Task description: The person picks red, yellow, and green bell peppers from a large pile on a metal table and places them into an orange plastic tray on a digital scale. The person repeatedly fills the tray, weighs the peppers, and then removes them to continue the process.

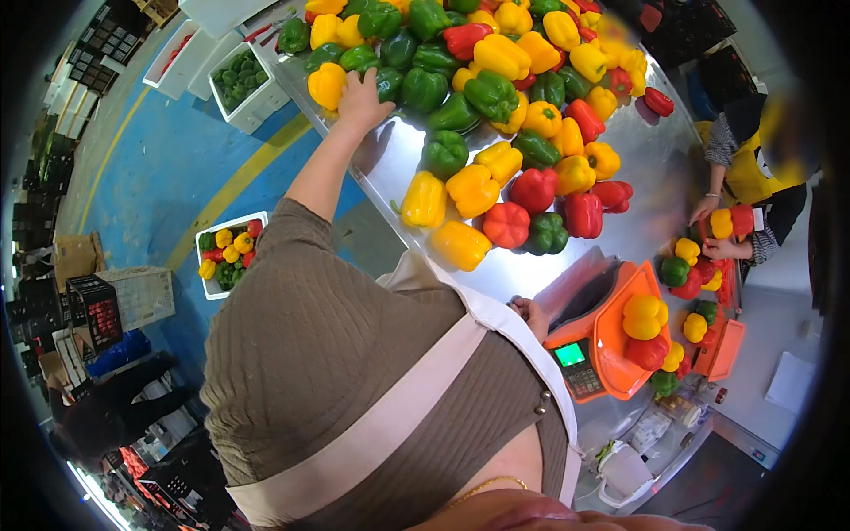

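My left hand (361,104) reaches across the metal table (385,168) to the far-left edge of a heap of bell peppers. Its fingers are spread over a green bell pepper (388,84), beside a yellow bell pepper (328,86); I see no pepper lifted. Close to my body, my right hand (531,317) is partly hidden by the apron, with its visible fingers curled. It is next to an orange scale (611,341) with a lit green display. On the scale's pan lie a yellow pepper (645,316) and a red pepper (647,352).
Across the table at right, another person's hands (715,248) handle peppers near an orange tray (719,350). A white bucket (624,469) stands at lower right. On the blue floor at left are a white box of mixed peppers (211,288) and a white crate of green produce (251,111).
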The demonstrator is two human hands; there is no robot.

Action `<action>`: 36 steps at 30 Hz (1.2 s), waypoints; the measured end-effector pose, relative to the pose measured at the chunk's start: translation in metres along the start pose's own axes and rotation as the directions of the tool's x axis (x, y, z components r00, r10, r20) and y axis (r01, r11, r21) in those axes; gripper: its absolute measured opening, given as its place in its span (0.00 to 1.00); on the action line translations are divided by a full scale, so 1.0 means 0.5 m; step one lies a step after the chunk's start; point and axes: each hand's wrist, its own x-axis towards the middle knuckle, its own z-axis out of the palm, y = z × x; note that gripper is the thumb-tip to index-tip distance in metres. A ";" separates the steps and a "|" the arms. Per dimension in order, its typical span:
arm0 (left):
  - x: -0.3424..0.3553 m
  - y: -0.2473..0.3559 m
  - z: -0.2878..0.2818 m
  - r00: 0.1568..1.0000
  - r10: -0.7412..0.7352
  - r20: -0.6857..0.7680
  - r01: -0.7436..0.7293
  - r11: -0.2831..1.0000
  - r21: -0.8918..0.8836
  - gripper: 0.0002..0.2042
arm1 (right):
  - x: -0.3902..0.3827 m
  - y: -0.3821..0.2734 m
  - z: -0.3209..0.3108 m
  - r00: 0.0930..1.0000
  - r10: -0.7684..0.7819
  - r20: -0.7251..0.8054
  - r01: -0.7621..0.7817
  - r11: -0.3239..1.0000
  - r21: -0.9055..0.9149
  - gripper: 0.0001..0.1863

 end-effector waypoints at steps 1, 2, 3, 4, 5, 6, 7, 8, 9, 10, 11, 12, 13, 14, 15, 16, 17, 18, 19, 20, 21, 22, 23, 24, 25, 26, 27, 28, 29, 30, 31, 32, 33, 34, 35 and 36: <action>-0.002 0.013 0.007 0.999 -0.024 0.029 0.023 0.999 0.042 0.39 | 0.003 0.002 -0.002 1.000 0.007 -0.003 -0.007 1.000 0.013 0.08; -0.005 0.024 0.003 0.997 -0.049 0.060 0.044 0.995 0.090 0.41 | 0.001 0.000 -0.002 1.000 0.018 -0.004 -0.017 0.999 0.028 0.08; 0.000 0.024 0.004 0.995 -0.054 0.081 0.047 0.996 0.081 0.42 | 0.000 -0.002 -0.001 1.000 0.028 -0.005 -0.028 0.999 0.044 0.08; 0.004 0.022 0.006 0.993 -0.059 0.103 0.051 0.996 0.074 0.44 | -0.002 -0.005 -0.002 0.999 0.051 -0.007 -0.051 0.998 0.037 0.08; 0.012 0.020 0.004 0.991 -0.063 0.119 0.056 0.996 0.065 0.45 | 0.000 -0.015 -0.003 0.998 0.070 -0.007 -0.069 0.997 0.031 0.08; 0.017 0.016 -0.001 0.984 -0.073 0.160 0.067 0.997 0.039 0.46 | -0.003 -0.022 -0.001 0.998 0.055 -0.022 -0.055 0.998 0.004 0.08; 0.018 0.010 -0.007 0.976 -0.081 0.201 0.081 0.997 0.013 0.46 | -0.005 -0.025 -0.001 0.999 0.040 -0.035 -0.041 0.999 -0.023 0.07; 0.024 0.007 -0.012 0.967 -0.086 0.241 0.092 0.996 -0.013 0.47 | -0.001 -0.037 -0.002 0.996 0.084 -0.006 -0.084 0.996 -0.004 0.07; 0.027 0.009 -0.016 0.952 -0.097 0.292 0.099 0.995 0.010 0.47 | -0.004 -0.051 -0.004 0.997 0.073 -0.020 -0.074 0.996 -0.042 0.07; 0.026 0.011 -0.021 0.934 -0.109 0.341 0.104 0.994 0.034 0.47 | -0.012 -0.067 -0.009 0.998 0.062 -0.033 -0.065 0.995 -0.079 0.07; 0.028 0.014 -0.032 0.916 -0.123 0.382 0.110 0.992 0.055 0.48 | -0.010 -0.088 -0.010 0.998 0.042 -0.049 -0.048 0.992 -0.116 0.06; 0.027 0.033 -0.053 0.909 -0.120 0.399 0.068 0.987 0.143 0.47 | -0.009 -0.085 -0.007 0.997 0.050 -0.059 -0.056 0.993 -0.103 0.06; 0.024 0.046 -0.053 0.933 -0.081 0.351 0.047 0.993 0.105 0.47 | -0.011 -0.086 -0.008 0.996 0.061 -0.062 -0.067 0.993 -0.102 0.06; 0.020 0.059 -0.049 0.952 -0.042 0.302 0.022 0.997 0.068 0.46 | -0.012 -0.094 -0.009 0.996 0.052 -0.068 -0.060 0.991 -0.123 0.06; 0.022 0.072 -0.042 0.968 -0.002 0.251 -0.006 0.999 0.032 0.46 | -0.012 -0.098 -0.010 0.996 0.043 -0.076 -0.054 0.988 -0.143 0.05; 0.030 0.083 -0.028 0.966 -0.013 0.260 0.012 1.000 0.005 0.46 | -0.011 -0.096 -0.008 0.996 0.045 -0.080 -0.056 0.988 -0.141 0.05; 0.040 0.087 -0.014 0.971 0.043 0.234 -0.040 0.999 -0.018 0.46 | -0.010 -0.093 -0.007 0.995 0.063 -0.082 -0.073 0.989 -0.130 0.05; 0.052 0.090 -0.003 0.973 0.100 0.208 -0.093 0.995 -0.041 0.45 | -0.010 -0.090 -0.005 0.993 0.082 -0.086 -0.092 0.989 -0.119 0.06; 0.067 0.093 0.007 0.971 0.157 0.181 -0.149 0.987 -0.062 0.45 | -0.011 -0.087 -0.003 0.991 0.102 -0.090 -0.112 0.988 -0.107 0.06; 0.090 0.095 0.009 0.956 0.209 0.205 -0.172 0.968 -0.181 0.45 | -0.011 -0.083 -0.002 0.989 0.118 -0.092 -0.126 0.988 -0.094 0.06; 0.123 0.100 0.022 0.975 0.187 0.118 -0.150 0.951 -0.270 0.45 | -0.011 -0.084 0.000 0.988 0.120 -0.099 -0.129 0.987 -0.094 0.06; 0.163 0.105 0.041 0.987 0.156 0.034 -0.134 0.924 -0.358 0.46 | -0.010 -0.087 0.001 0.987 0.122 -0.105 -0.132 0.987 -0.094 0.06; 0.201 0.112 0.057 0.992 0.118 -0.042 -0.125 0.887 -0.446 0.46 | -0.011 -0.090 0.001 0.985 0.129 -0.114 -0.140 0.986 -0.094 0.06; 0.232 0.139 0.044 1.000 0.028 -0.004 -0.027 0.902 -0.432 0.47 | -0.011 -0.095 -0.001 0.987 0.120 -0.110 -0.132 0.984 -0.115 0.06; 0.265 0.171 0.029 0.997 -0.065 0.032 0.072 0.908 -0.413 0.49 | -0.013 -0.097 -0.002 0.986 0.121 -0.112 -0.136 0.982 -0.133 0.06; 0.309 0.180 0.031 0.983 -0.122 0.134 0.160 0.932 -0.325 0.50 | -0.010 -0.099 -0.005 0.988 0.113 -0.108 -0.129 0.980 -0.154 0.06; 0.339 0.198 0.033 0.973 -0.165 0.162 0.204 0.943 -0.262 0.50 | -0.009 -0.100 -0.006 0.988 0.112 -0.108 -0.130 0.976 -0.174 0.07; 0.363 0.215 0.033 0.959 -0.212 0.187 0.248 0.949 -0.196 0.50 | -0.006 -0.103 -0.004 0.985 0.127 -0.117 -0.145 0.976 -0.161 0.07; 0.381 0.232 0.037 0.944 -0.255 0.211 0.285 0.950 -0.130 0.50 | -0.008 -0.106 -0.001 0.981 0.146 -0.131 -0.165 0.975 -0.146 0.07; 0.395 0.235 0.041 0.944 -0.250 0.216 0.279 0.953 -0.116 0.49 | -0.010 -0.107 -0.001 0.976 0.164 -0.143 -0.183 0.974 -0.132 0.07; 0.407 0.225 0.043 0.944 -0.238 0.229 0.270 0.955 -0.124 0.48 | -0.009 -0.098 0.000 0.975 0.165 -0.150 -0.183 0.977 -0.114 0.07; 0.422 0.209 0.044 0.946 -0.221 0.236 0.256 0.958 -0.129 0.47 | -0.007 -0.084 0.006 0.974 0.165 -0.158 -0.180 0.980 -0.087 0.07; 0.437 0.196 0.054 0.949 -0.193 0.250 0.232 0.963 -0.135 0.46 | -0.012 -0.075 0.012 0.969 0.175 -0.175 -0.187 0.981 -0.057 0.07; 0.447 0.171 0.073 0.951 -0.188 0.244 0.272 0.887 -0.375 0.43 | -0.016 -0.084 0.013 0.970 0.151 -0.193 -0.170 0.981 -0.088 0.07; 0.408 0.186 0.049 0.920 -0.198 0.337 0.390 0.524 -0.757 0.41 | -0.017 -0.100 0.013 0.969 0.132 -0.210 -0.159 0.980 -0.117 0.07; 0.384 0.190 0.025 0.921 -0.155 0.358 0.389 0.318 -0.865 0.40 | -0.017 -0.115 0.013 0.969 0.104 -0.225 -0.138 0.980 -0.142 0.07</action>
